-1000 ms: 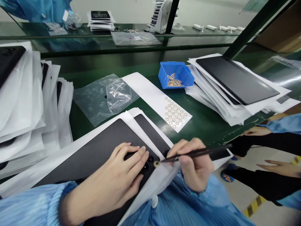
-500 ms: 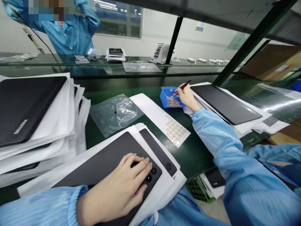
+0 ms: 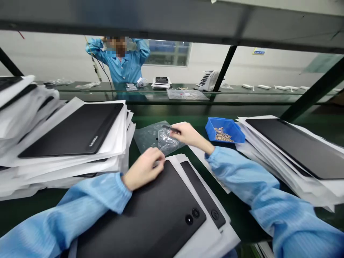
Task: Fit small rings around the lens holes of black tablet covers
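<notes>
A black tablet back panel [image 3: 150, 215] with two round camera rings lies on white sheets in front of me. Over its far edge, my left hand [image 3: 147, 168] has its fingers curled in; whether they pinch anything is hidden. My right hand [image 3: 189, 136] grips dark, slim tweezers [image 3: 173, 129], slightly blurred, above a clear plastic bag [image 3: 147, 136]. Under my right forearm runs a white strip [image 3: 200, 154], largely covered by the sleeve. A second dark panel [image 3: 200, 193] shows beneath the top one, separated by a sheet.
A blue bin [image 3: 235, 134] of small gold-coloured rings stands right of my right hand. Panels interleaved with white sheets form a left stack [image 3: 72, 132] and a right stack [image 3: 298, 147]. A shelf [image 3: 172, 21] spans overhead. Across the far bench stands a person in blue [image 3: 126, 70].
My right hand has moved left with the tweezers, from the blue bin to above the plastic bag. My left hand has slid from beside the camera rings to the panel's far edge, fingers now curled.
</notes>
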A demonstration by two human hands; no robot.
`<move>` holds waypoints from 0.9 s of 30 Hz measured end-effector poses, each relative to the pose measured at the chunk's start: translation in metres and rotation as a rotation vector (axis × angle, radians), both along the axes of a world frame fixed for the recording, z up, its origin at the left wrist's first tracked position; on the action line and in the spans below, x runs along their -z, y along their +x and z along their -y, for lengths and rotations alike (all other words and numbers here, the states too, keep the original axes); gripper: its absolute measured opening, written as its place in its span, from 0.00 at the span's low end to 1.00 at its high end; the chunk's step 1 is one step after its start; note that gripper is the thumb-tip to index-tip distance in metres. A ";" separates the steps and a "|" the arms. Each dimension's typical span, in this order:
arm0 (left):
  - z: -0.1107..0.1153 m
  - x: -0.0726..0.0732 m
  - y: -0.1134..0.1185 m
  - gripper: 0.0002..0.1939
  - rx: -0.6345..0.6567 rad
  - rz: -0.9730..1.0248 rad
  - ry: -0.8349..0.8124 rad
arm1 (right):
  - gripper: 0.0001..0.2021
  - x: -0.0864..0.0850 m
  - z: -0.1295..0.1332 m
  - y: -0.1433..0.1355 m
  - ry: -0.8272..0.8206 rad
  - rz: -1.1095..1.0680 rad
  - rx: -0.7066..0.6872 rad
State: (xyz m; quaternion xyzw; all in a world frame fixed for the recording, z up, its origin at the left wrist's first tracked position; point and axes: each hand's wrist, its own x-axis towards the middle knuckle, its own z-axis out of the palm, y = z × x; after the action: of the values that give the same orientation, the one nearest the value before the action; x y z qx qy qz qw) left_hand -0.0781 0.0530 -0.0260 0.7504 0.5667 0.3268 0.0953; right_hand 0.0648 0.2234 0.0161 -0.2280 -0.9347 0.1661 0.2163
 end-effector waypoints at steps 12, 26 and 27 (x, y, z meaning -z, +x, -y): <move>-0.036 0.026 -0.056 0.11 -0.572 0.305 -0.258 | 0.18 0.047 0.002 -0.044 -0.258 0.160 0.055; -0.072 0.011 -0.023 0.13 -0.399 1.260 -0.484 | 0.09 0.046 0.004 -0.038 -0.520 -0.063 -0.008; -0.075 0.012 -0.022 0.13 -0.402 1.289 -0.467 | 0.10 0.044 0.004 -0.038 -0.529 -0.049 -0.016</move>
State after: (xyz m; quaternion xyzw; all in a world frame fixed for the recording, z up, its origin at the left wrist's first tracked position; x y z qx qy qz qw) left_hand -0.1004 0.1283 -0.0379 0.2490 0.5802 0.5865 0.5072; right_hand 0.0270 0.2195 -0.0283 -0.2651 -0.8551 0.4117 0.1706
